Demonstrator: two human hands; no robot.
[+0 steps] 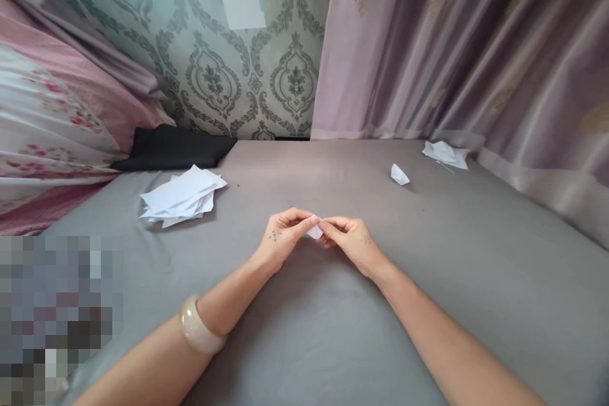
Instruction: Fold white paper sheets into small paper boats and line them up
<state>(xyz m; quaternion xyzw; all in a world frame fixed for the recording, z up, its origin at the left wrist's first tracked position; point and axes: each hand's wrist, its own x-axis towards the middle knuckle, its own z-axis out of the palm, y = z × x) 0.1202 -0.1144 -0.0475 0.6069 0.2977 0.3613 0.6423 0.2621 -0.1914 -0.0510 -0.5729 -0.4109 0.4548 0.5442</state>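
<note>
Between my two hands is a small folded piece of white paper (316, 230), mostly covered by the fingers. My left hand (287, 233) pinches it from the left, thumb on top. From the other side my right hand (351, 240) grips the same paper, its thumb meeting the left one. Both hands are held over the middle of the grey sheet (304, 342). A pale bangle (202, 328) circles my left forearm. Farther off to the right, a folded white paper piece (399, 174) stands by itself on the sheet.
At the left lies a loose stack of white paper sheets (183, 198), with a folded black cloth (176, 147) behind it. Several more white papers (446, 153) lie at the far right, near the purple curtain (428, 44). A patterned wall (247, 70) closes off the back.
</note>
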